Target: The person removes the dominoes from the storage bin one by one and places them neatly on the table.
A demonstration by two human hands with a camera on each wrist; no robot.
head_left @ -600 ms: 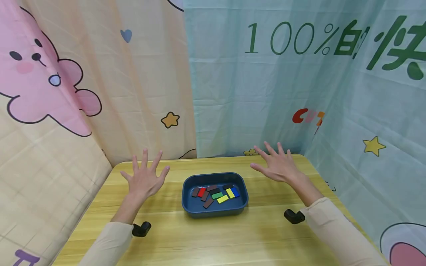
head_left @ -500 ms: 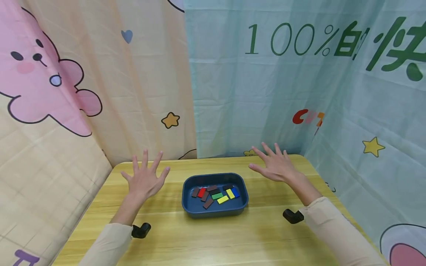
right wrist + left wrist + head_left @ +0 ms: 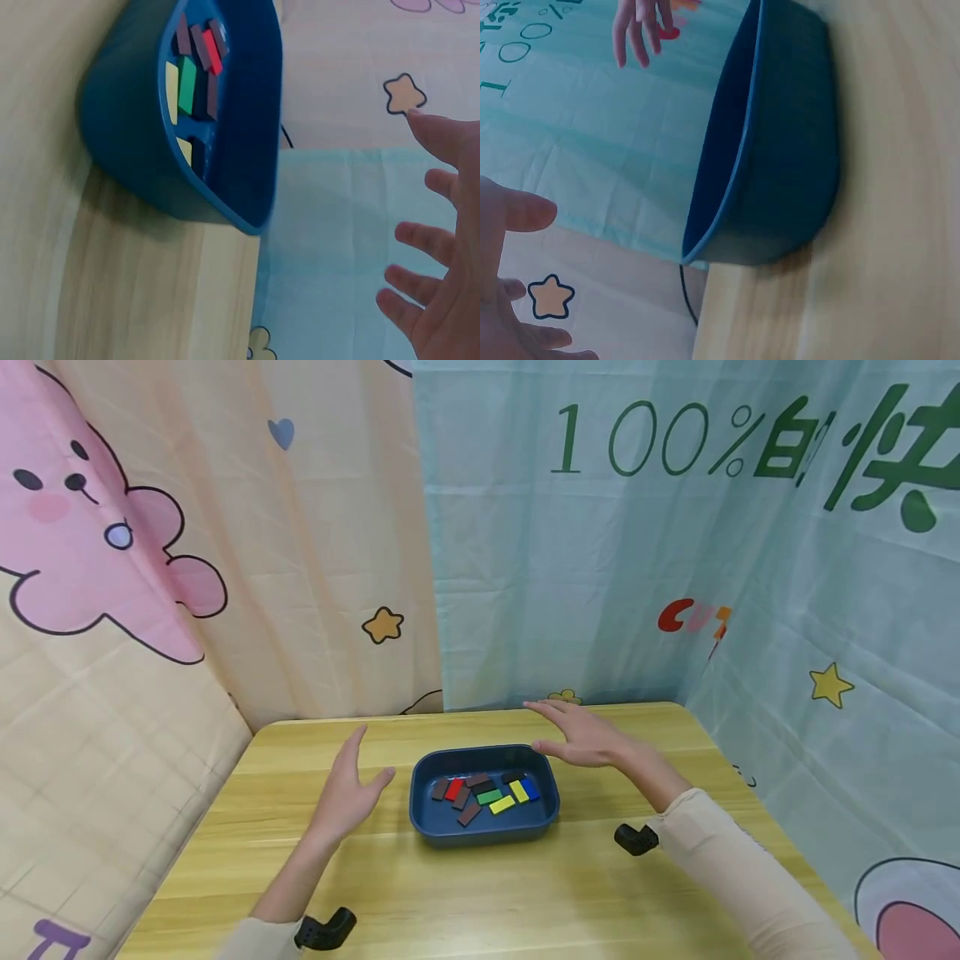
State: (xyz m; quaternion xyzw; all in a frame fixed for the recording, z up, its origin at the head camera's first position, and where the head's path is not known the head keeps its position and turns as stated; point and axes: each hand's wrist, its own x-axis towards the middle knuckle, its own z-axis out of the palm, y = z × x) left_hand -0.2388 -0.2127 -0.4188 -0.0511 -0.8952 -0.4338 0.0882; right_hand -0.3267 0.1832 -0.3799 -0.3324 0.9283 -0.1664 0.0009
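Observation:
A dark blue rectangular tub (image 3: 483, 839) stands mid-table with several small flat blocks in it: a red block (image 3: 454, 789), a green block (image 3: 489, 797), a blue block (image 3: 530, 788), yellow blocks (image 3: 502, 805), brown and black ones. Left of the tub my left hand (image 3: 351, 793) is raised, thumb apart from the fingers, holding nothing. My right hand (image 3: 585, 735) hovers by the tub's far right corner, its fingers extended and pointing left, also holding nothing. In the right wrist view the spread fingers of the right hand (image 3: 439, 247) are apart from the tub.
The wooden table (image 3: 480, 902) reaches back to a printed curtain (image 3: 517, 610). Curtains also hang along the left and right sides. A black camera mount sits at each wrist, one on the left (image 3: 327, 929) and one on the right (image 3: 636, 839).
Both hands have moved inward toward the tub and turned from spread, palm-down poses to more sideways ones. The right hand is now at the tub's far right corner. The blocks have not moved.

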